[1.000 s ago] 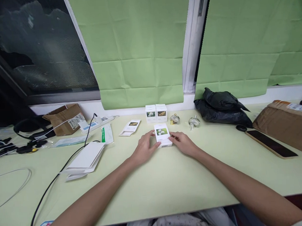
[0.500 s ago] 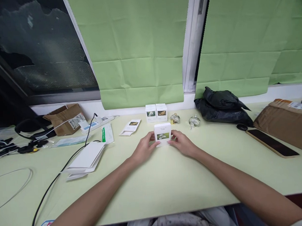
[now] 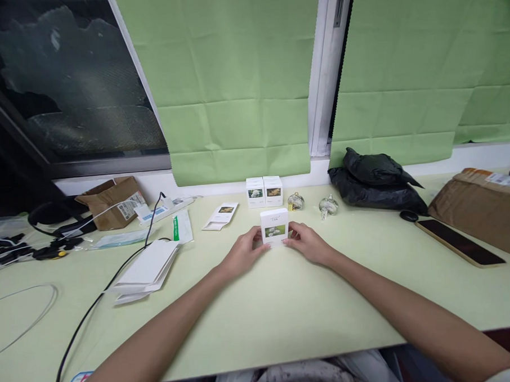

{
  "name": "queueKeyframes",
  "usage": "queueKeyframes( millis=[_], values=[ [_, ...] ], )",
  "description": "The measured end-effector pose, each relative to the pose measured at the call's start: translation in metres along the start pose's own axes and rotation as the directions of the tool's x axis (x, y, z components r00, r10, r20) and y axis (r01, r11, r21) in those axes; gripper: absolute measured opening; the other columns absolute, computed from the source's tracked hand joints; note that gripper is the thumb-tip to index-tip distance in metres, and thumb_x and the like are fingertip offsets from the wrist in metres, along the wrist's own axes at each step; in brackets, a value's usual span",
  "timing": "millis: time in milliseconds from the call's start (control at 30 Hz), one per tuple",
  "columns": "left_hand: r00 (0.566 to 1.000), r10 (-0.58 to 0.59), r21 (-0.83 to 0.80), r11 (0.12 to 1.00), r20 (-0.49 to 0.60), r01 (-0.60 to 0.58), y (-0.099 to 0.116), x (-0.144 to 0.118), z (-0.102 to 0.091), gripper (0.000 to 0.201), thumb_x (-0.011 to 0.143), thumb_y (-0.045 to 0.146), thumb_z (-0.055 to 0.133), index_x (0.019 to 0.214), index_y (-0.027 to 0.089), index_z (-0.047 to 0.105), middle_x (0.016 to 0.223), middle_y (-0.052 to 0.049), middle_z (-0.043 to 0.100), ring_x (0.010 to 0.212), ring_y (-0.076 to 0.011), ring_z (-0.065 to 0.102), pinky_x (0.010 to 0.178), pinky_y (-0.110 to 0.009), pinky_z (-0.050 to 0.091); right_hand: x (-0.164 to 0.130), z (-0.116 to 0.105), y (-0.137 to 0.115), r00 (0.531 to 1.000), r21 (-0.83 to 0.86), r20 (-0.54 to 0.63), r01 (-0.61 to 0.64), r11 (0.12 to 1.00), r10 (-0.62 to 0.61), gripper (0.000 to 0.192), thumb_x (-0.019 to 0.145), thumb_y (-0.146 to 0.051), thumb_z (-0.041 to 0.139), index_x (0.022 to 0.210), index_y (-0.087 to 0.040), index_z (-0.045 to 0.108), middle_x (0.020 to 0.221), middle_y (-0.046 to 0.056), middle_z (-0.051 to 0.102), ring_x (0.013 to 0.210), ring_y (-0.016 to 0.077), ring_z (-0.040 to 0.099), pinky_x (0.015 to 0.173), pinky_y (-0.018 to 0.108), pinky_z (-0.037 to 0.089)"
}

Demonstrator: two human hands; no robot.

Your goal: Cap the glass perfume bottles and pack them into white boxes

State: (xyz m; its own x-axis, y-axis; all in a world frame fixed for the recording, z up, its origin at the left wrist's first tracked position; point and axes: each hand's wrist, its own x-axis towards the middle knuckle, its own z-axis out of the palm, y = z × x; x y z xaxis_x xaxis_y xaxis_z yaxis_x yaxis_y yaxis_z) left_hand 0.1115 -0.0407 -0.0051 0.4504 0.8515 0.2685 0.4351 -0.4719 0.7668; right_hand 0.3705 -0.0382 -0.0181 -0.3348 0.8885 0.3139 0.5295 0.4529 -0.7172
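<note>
A small white box [image 3: 274,217] with a flower picture on its front stands upright near the middle of the table. My left hand [image 3: 244,251] grips its left side, thumb toward the front lower corner. On the other side my right hand [image 3: 308,242] holds the right edge, fingers partly hidden behind it. Further back, two white picture boxes, one on the left [image 3: 255,193] and one on the right [image 3: 273,192], stand side by side. Right of them are a round glass ornament [image 3: 296,201] and a second glass ornament [image 3: 328,205]. A flattened white carton [image 3: 220,216] lies to the left.
Folded white cardboard [image 3: 146,269] and a black cable [image 3: 95,304] lie at left, with an open brown box [image 3: 112,204] behind. At right are a black plastic bag [image 3: 377,180], a phone [image 3: 459,243] and a large brown package [image 3: 482,209].
Both hands stay at the box's sides with almost no movement. The box looks very slightly turned or tilted, and the view has shifted a little.
</note>
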Motion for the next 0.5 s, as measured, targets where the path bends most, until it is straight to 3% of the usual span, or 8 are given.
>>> queueKeyframes(
  millis=[200, 333, 500],
  values=[
    [0.990, -0.025, 0.103, 0.994, -0.138, 0.039, -0.018, 0.007, -0.012, 0.036, 0.094, 0.041, 0.069, 0.126, 0.025, 0.062, 0.130, -0.007, 0.073, 0.119, -0.0284, 0.070, 0.103, -0.046, 0.058, 0.000, 0.004, 0.010, 1.000, 0.029, 0.015, -0.015, 0.999, 0.015, 0.054, 0.091, -0.034, 0.071, 0.142, -0.025, 0.055, 0.130, 0.008, 0.068, 0.103, 0.0228, 0.061, 0.097, 0.044, 0.053],
    [0.964, -0.044, 0.133, 0.988, -0.261, 0.081, -0.032, 0.013, -0.023, 0.035, 0.092, 0.037, 0.070, 0.123, 0.023, 0.061, 0.130, -0.009, 0.072, 0.117, -0.0283, 0.070, 0.104, -0.047, 0.057, 0.001, 0.005, 0.015, 1.000, 0.035, 0.014, -0.004, 0.999, 0.004, 0.052, 0.092, -0.036, 0.070, 0.140, -0.025, 0.056, 0.127, 0.008, 0.068, 0.102, 0.0219, 0.061, 0.096, 0.043, 0.054],
    [0.950, -0.068, 0.125, 0.986, -0.304, 0.110, -0.042, 0.019, -0.028, 0.041, 0.091, 0.035, 0.071, 0.127, 0.022, 0.057, 0.129, -0.010, 0.072, 0.115, -0.0286, 0.071, 0.102, -0.049, 0.058, 0.000, 0.004, 0.014, 1.000, 0.020, 0.019, 0.010, 1.000, -0.010, 0.048, 0.093, -0.037, 0.068, 0.139, -0.025, 0.057, 0.124, 0.008, 0.068, 0.103, 0.0222, 0.060, 0.096, 0.044, 0.053]
  ],
)
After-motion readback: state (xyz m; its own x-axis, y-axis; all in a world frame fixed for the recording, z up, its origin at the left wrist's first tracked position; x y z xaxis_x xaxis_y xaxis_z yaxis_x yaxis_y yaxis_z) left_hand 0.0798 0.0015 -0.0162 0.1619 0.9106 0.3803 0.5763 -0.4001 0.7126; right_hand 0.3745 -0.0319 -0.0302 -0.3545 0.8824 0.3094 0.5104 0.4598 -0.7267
